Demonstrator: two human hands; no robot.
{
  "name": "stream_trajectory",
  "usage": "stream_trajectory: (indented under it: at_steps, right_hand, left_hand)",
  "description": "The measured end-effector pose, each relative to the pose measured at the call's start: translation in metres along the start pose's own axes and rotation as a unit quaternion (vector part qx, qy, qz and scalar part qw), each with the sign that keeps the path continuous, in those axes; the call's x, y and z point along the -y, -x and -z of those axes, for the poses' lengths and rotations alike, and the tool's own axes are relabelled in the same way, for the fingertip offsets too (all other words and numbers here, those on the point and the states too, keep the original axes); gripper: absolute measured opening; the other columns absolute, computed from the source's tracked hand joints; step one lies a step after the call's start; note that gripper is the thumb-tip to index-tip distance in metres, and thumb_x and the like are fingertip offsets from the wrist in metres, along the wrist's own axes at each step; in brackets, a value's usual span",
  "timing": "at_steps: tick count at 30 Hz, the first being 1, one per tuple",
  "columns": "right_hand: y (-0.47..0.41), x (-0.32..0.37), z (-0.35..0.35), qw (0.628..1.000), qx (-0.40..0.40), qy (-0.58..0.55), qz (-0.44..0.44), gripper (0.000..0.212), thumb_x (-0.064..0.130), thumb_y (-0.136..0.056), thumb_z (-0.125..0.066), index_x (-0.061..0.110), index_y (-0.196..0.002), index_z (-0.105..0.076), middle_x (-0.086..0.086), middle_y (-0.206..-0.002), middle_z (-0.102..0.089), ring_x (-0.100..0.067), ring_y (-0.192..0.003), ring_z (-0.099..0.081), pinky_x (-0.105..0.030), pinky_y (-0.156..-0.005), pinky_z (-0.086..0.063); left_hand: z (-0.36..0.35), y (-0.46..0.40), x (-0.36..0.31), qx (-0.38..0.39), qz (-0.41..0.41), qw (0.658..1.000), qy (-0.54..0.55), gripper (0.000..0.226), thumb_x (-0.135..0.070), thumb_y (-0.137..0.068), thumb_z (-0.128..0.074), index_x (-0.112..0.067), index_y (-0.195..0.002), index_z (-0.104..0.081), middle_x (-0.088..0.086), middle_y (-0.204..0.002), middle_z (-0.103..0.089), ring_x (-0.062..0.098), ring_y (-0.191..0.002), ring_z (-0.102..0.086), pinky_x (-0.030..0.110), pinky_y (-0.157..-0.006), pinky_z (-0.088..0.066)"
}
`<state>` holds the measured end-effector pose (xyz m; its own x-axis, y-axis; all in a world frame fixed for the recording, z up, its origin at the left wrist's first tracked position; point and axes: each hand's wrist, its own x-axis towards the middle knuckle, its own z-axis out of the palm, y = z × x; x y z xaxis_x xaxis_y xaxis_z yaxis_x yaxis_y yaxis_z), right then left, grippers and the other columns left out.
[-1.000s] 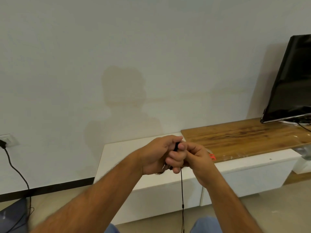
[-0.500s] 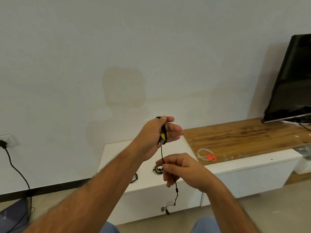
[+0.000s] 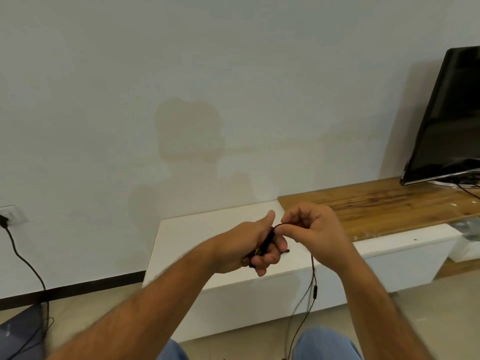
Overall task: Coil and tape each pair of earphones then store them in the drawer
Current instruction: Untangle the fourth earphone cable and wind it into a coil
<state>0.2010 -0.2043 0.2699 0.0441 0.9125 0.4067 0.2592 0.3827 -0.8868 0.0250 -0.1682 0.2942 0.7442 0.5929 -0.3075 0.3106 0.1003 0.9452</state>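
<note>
My left hand (image 3: 255, 242) holds a partly wound coil of black earphone cable (image 3: 267, 241) looped round its fingers, above the white cabinet (image 3: 197, 229). My right hand (image 3: 314, 227) pinches the cable just above the coil. The loose end of the cable (image 3: 313, 289) hangs down from my right hand past the cabinet front toward my knees, with a small inline remote on it. Both hands hide whatever lies on the cabinet top behind them.
A wooden board (image 3: 389, 203) tops the cabinet's right part, and a black TV (image 3: 452, 120) stands on it at the far right. A wall socket with a black cord (image 3: 23, 258) is at the left. A dark bag (image 3: 18, 331) lies on the floor.
My left hand has come down from its raised position. My right hand has risen to meet it, bringing the cable over the coil. The hands now cover the other earphones, tape and scissors.
</note>
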Motion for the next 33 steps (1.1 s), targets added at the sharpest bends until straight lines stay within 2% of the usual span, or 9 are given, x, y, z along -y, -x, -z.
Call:
stream_trajectory:
  at_steps: [2, 5, 8, 10, 14, 18, 22, 26, 33]
  right_hand:
    - [-0.001, -0.007, 0.001, 0.997, 0.000, -0.080, -0.014, 0.015, -0.002, -0.077, -0.076, 0.012, -0.075, -0.071, -0.005, -0.066, -0.068, -0.019, -0.062, -0.061, -0.033, -0.062, -0.053]
    - [0.000, -0.017, -0.004, 0.985, 0.013, -0.170, -0.034, 0.009, 0.010, -0.079, -0.069, 0.017, -0.080, -0.075, -0.012, -0.072, -0.068, -0.028, -0.069, -0.062, -0.039, -0.067, -0.054]
    - [0.003, -0.017, -0.014, 0.969, 0.041, -0.236, -0.061, 0.007, 0.018, -0.082, -0.069, 0.015, -0.081, -0.075, -0.010, -0.076, -0.070, -0.021, -0.071, -0.066, -0.032, -0.063, -0.055]
    - [0.003, -0.020, -0.022, 0.960, 0.061, -0.262, -0.078, 0.009, 0.016, -0.087, -0.066, 0.015, -0.082, -0.074, -0.013, -0.080, -0.070, -0.026, -0.073, -0.068, -0.037, -0.063, -0.056]
    - [0.006, -0.021, -0.039, 0.946, 0.074, -0.296, -0.109, 0.031, 0.006, -0.095, -0.054, 0.022, -0.079, -0.076, -0.005, -0.069, -0.069, -0.016, -0.056, -0.062, -0.031, -0.056, -0.051]
    - [0.011, -0.022, -0.051, 0.949, 0.095, -0.276, -0.120, 0.034, 0.015, -0.096, -0.050, 0.024, -0.073, -0.073, -0.005, -0.066, -0.063, -0.019, -0.052, -0.056, -0.030, -0.053, -0.048]
    - [0.012, -0.024, -0.060, 0.953, 0.119, -0.240, -0.138, 0.027, 0.010, -0.102, -0.045, 0.011, -0.094, -0.071, -0.007, -0.068, -0.061, -0.019, -0.052, -0.053, -0.029, -0.055, -0.049]
    - [0.012, -0.019, -0.060, 0.964, 0.148, -0.175, -0.134, 0.025, 0.013, -0.102, -0.045, 0.007, -0.104, -0.069, -0.006, -0.069, -0.062, -0.018, -0.056, -0.057, -0.031, -0.059, -0.052]
    - [0.008, -0.012, -0.040, 0.979, 0.160, -0.051, -0.116, 0.008, 0.013, -0.093, -0.063, 0.012, -0.094, -0.071, 0.007, -0.054, -0.056, -0.012, -0.047, -0.048, -0.027, -0.051, -0.045]
  left_hand:
    - [-0.004, 0.001, -0.001, 0.039, 0.005, 0.997, 0.066, 0.060, -0.060, -0.098, -0.014, -0.017, -0.076, -0.049, -0.002, -0.058, -0.035, 0.011, -0.049, -0.023, 0.025, -0.053, -0.036]
    - [-0.007, 0.001, -0.003, 0.085, 0.000, 0.989, 0.125, 0.052, -0.057, -0.099, -0.019, -0.020, -0.072, -0.044, -0.004, -0.058, -0.029, 0.009, -0.048, -0.017, 0.021, -0.050, -0.032]
    - [-0.005, -0.001, -0.005, 0.108, -0.013, 0.979, 0.171, 0.039, -0.046, -0.098, -0.030, -0.022, -0.071, -0.044, -0.007, -0.056, -0.029, 0.009, -0.046, -0.014, 0.021, -0.048, -0.031]
    - [-0.002, -0.003, -0.008, 0.103, -0.037, 0.973, 0.202, 0.031, -0.036, -0.095, -0.030, -0.022, -0.071, -0.043, -0.007, -0.055, -0.030, 0.009, -0.045, -0.015, 0.022, -0.049, -0.032]
    - [0.004, -0.006, -0.015, 0.041, -0.076, 0.963, 0.257, 0.029, -0.028, -0.097, -0.030, -0.018, -0.074, -0.044, -0.004, -0.056, -0.034, 0.008, -0.041, -0.029, 0.027, -0.052, -0.038]
    - [0.008, -0.006, -0.024, -0.041, -0.121, 0.960, 0.251, 0.029, -0.027, -0.103, -0.029, -0.015, -0.083, -0.046, -0.001, -0.062, -0.045, 0.012, -0.049, -0.043, 0.028, -0.056, -0.045]
    - [0.014, -0.008, -0.031, -0.115, -0.167, 0.944, 0.259, 0.031, -0.027, -0.106, -0.030, -0.013, -0.088, -0.051, 0.004, -0.069, -0.060, 0.018, -0.059, -0.060, 0.034, -0.068, -0.058]
    - [0.021, -0.009, -0.028, -0.166, -0.194, 0.950, 0.182, 0.035, -0.028, -0.107, -0.026, -0.009, -0.095, -0.052, 0.010, -0.082, -0.071, 0.026, -0.076, -0.070, 0.039, -0.084, -0.058]
    - [0.026, -0.004, -0.021, -0.221, -0.125, 0.964, -0.084, 0.036, -0.029, -0.106, -0.028, -0.007, -0.098, -0.056, 0.011, -0.091, -0.073, 0.022, -0.082, -0.071, 0.036, -0.085, -0.056]
